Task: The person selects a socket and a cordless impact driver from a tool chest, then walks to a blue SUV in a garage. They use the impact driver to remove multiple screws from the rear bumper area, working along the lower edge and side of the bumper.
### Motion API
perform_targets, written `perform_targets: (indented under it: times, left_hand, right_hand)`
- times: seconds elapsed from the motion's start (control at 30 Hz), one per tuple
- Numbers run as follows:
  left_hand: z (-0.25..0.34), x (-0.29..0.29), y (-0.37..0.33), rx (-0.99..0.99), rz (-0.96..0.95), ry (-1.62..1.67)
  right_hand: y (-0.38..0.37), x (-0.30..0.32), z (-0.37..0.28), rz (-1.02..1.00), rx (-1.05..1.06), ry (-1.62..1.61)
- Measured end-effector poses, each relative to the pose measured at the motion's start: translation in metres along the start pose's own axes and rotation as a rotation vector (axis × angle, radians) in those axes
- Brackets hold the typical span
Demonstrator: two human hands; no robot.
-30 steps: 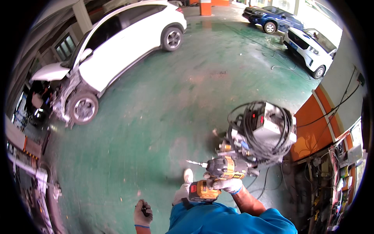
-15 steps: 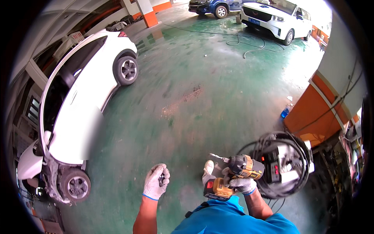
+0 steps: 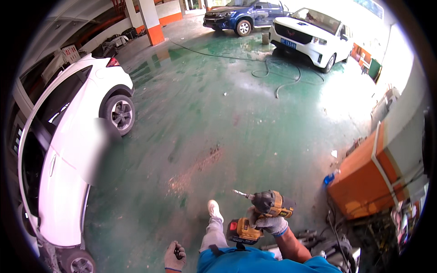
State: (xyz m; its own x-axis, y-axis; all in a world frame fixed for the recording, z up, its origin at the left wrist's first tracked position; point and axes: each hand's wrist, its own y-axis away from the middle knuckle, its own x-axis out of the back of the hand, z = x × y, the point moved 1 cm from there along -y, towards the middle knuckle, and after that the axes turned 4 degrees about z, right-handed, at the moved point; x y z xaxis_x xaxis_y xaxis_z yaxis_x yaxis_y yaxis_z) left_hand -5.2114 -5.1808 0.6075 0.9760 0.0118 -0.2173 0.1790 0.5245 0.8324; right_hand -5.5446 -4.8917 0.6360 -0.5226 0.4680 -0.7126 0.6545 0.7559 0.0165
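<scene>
My right hand [image 3: 273, 224], in a grey-white work glove, is wrapped round the grip of a yellow-and-black cordless drill [image 3: 272, 204]. A slim metal bit sticks out of its chuck and points left, level above the floor. Its battery pack sits low, beside my blue shirt. At the lower edge my left hand [image 3: 175, 257], gloved too, hangs away from the drill with its fingers curled in. Whatever those fingers hold, if anything, cannot be made out. My foot in a white shoe [image 3: 214, 209] is stretched forward between the hands.
A white car [image 3: 68, 150] with its front stripped stands on the left. A white van [image 3: 309, 38] and a blue pickup [image 3: 248, 18] are at the far side. A hose [image 3: 287, 84] snakes over the green floor. An orange-and-white pillar [image 3: 359, 179], a blue bottle [image 3: 328, 178] and cabled equipment [image 3: 337, 250] lie right.
My view has swung forward, and the white car and the cabled equipment have slid lower in it. My left hand has dropped toward the lower edge. The drill stays in my right hand.
</scene>
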Motion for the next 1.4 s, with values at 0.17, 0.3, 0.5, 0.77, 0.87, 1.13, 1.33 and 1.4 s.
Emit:
perform_targets:
  times: [0.17,0.3,0.5,0.77,0.87,1.13,1.33,1.4]
  left_hand:
    - [0.071,-0.178,-0.131,0.070,-0.212,-0.076]
    - [0.134,-0.389,-0.174,-0.024,-0.380,-0.336]
    - [0.187,-0.700,-0.192,-0.021,-0.688,-0.636]
    - [0.189,-0.961,-0.351,0.100,-0.627,-0.701]
    - [0.214,-1.004,-0.374,0.169,-0.493,-0.640]
    - [0.199,-1.130,-0.467,0.318,-0.329,-0.142]
    - [0.231,-1.396,-0.576,0.178,-0.382,-0.286]
    - [0.259,-1.490,-0.581,0.121,-0.439,-0.368]
  right_hand:
    - [-0.156,0.036,-0.059,0.011,0.078,0.046]
    - [-0.245,0.070,-0.117,0.118,0.147,0.065]
    - [-0.381,0.119,-0.188,0.329,0.364,0.035]
    - [-0.642,0.274,-0.263,0.369,0.277,0.005]
    - [-0.750,0.321,-0.312,0.295,0.139,-0.093]
    - [-0.998,0.395,-0.434,0.149,0.089,-0.103]
    - [-1.191,0.484,-0.503,0.156,0.114,-0.087]
    - [-1.241,0.492,-0.542,0.202,0.123,-0.093]
